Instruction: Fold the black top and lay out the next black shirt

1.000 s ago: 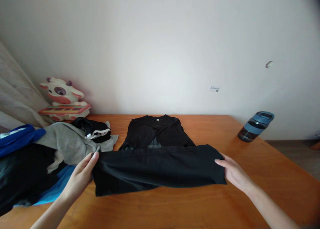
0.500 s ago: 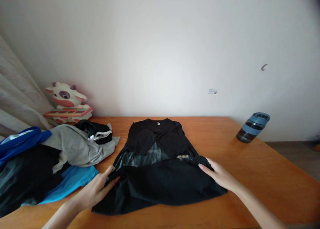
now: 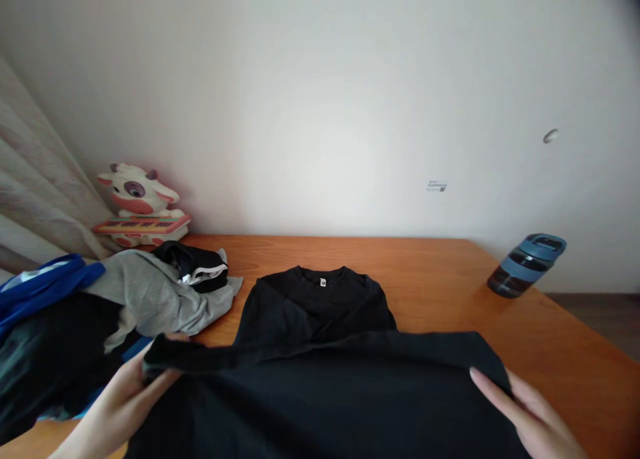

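Note:
A black garment (image 3: 320, 312) with a small white neck label lies on the wooden table, its collar toward the wall. Its lower part is lifted toward me and stretched wide between both hands, hiding the middle of the garment. My left hand (image 3: 137, 392) grips the lifted cloth at its left corner, thumb on the near side. At the right corner, my right hand (image 3: 525, 405) pinches the same cloth, its thumb in front and its other fingers partly hidden behind.
On the left lies a heap of clothes: a grey piece (image 3: 165, 295), a blue one (image 3: 55, 285) and dark ones. Behind it stands a cow toy with a keyboard (image 3: 143, 225). A blue bottle (image 3: 525, 267) stands at the table's right edge.
Both hands have moved outward and nearer to me, raising the lower part of the black garment. Its collar end has slid toward me, and the patterned part is now hidden.

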The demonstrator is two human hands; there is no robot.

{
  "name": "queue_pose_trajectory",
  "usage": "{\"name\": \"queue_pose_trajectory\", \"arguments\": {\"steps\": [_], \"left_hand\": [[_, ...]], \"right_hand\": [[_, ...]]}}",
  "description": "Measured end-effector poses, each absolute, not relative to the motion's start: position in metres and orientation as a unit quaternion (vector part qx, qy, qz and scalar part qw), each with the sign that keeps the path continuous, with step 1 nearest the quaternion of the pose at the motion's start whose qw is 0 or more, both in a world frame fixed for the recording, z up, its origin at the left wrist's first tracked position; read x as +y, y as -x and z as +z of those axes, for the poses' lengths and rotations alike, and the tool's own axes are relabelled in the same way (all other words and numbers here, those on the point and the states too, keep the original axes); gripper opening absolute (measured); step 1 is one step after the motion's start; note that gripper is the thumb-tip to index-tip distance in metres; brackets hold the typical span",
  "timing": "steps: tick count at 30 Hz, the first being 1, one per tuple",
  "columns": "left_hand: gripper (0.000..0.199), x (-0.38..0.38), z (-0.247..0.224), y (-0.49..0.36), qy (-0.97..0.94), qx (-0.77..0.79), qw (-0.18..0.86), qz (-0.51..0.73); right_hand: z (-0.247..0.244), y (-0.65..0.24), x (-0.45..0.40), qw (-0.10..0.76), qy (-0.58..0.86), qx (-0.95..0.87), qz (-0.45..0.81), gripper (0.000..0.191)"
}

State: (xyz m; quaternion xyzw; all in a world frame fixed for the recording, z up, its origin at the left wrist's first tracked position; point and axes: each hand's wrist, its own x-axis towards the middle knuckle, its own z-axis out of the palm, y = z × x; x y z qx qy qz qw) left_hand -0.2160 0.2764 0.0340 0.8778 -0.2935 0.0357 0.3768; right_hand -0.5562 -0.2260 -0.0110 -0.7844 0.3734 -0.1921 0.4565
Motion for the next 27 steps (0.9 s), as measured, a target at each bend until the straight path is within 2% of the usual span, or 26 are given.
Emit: {"name": "queue_pose_trajectory", "arguments": {"steps": [3,6,12,15,18,20,22,25,27], "left_hand": [[0.065,0.219,0.057,0.154,-0.846,-0.247,0.473,-0.006],[0.064,0.164,0.059,0.097,-0.842,-0.210,0.497,0.007],[0.033,0.122,0.002,0.050,-0.881,-0.156,0.445,-0.038],[0.032,0.125,-0.016,0.046,-0.891,-0.166,0.423,-0.003],[0.034,0.132,-0.013,0.050,-0.902,-0.161,0.398,0.041],[0.036,0.142,-0.004,0.067,-0.909,-0.220,0.342,0.094],[0.036,0.158,0.006,0.101,-0.889,-0.350,0.259,0.139],[0.033,0.187,0.012,0.170,-0.831,-0.525,0.169,0.076],[0.047,0.204,0.008,0.210,-0.802,-0.585,0.114,0.048]], "right_hand": [[0.022,0.478,-0.243,0.515,0.753,0.322,-0.254,0.055],[0.032,0.404,-0.265,0.550,0.751,0.266,-0.249,0.048],[-0.013,0.343,-0.296,0.416,0.828,0.343,-0.152,0.027],[-0.027,0.334,-0.300,0.378,0.837,0.364,-0.156,0.030],[-0.026,0.333,-0.302,0.354,0.842,0.375,-0.155,0.037],[-0.022,0.345,-0.300,0.351,0.844,0.378,-0.143,0.040],[-0.019,0.370,-0.294,0.352,0.852,0.372,-0.106,0.044],[-0.020,0.419,-0.275,0.344,0.879,0.329,-0.019,0.059],[-0.026,0.448,-0.259,0.316,0.895,0.315,-0.001,0.062]]}}
